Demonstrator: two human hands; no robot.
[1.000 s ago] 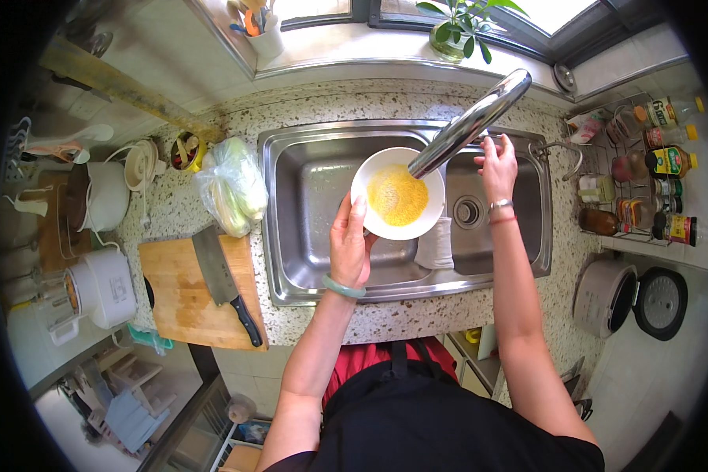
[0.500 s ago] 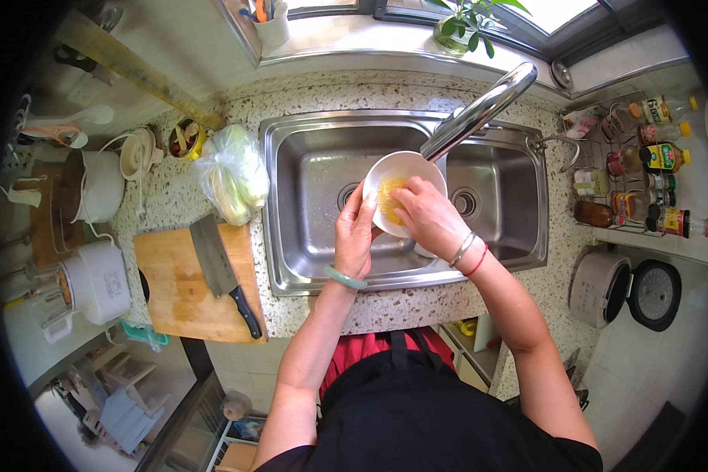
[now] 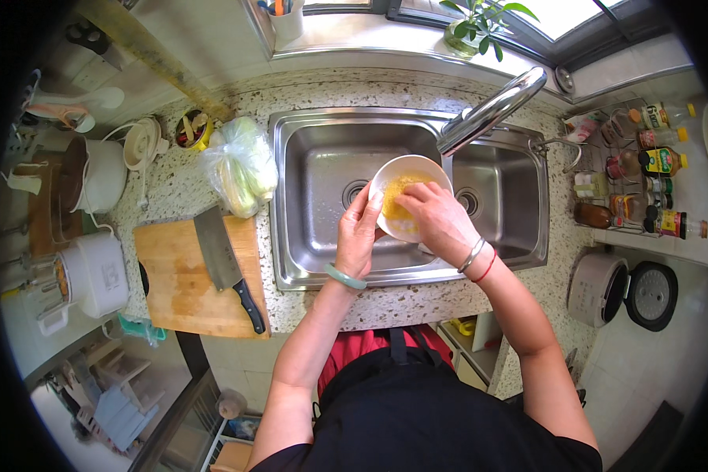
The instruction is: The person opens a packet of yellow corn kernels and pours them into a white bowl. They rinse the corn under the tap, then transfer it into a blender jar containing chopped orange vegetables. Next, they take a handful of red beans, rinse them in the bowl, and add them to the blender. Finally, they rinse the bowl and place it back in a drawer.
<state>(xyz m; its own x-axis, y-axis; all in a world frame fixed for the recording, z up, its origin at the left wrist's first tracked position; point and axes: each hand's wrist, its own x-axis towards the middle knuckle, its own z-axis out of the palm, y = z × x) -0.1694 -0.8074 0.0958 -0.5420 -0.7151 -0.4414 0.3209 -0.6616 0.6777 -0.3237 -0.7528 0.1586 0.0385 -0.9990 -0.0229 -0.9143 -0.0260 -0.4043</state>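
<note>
A white bowl (image 3: 425, 167) with small yellow grains (image 3: 393, 206) in it is held tilted above the sink, near the divider between the basins. My left hand (image 3: 358, 234) grips the bowl's left side, thumb on the rim and fingers round the outside. Into the bowl reaches my right hand (image 3: 440, 219), its bent fingers pressed together among the grains; the fingertips are partly hidden. Above the bowl juts the chrome faucet (image 3: 492, 112), and no running water shows.
The double steel sink (image 3: 315, 157) is set in a speckled counter. At left, a cleaver (image 3: 219, 250) lies on a wooden cutting board (image 3: 167, 275), below a plastic bag of green vegetables (image 3: 242, 169). A rack of bottles and jars (image 3: 625, 169) and an open-lidded rice cooker (image 3: 599, 287) stand at right.
My right hand has shifted slightly down and right among the grains. The bowl sits a little lower and further right in the picture, while my left hand keeps its hold.
</note>
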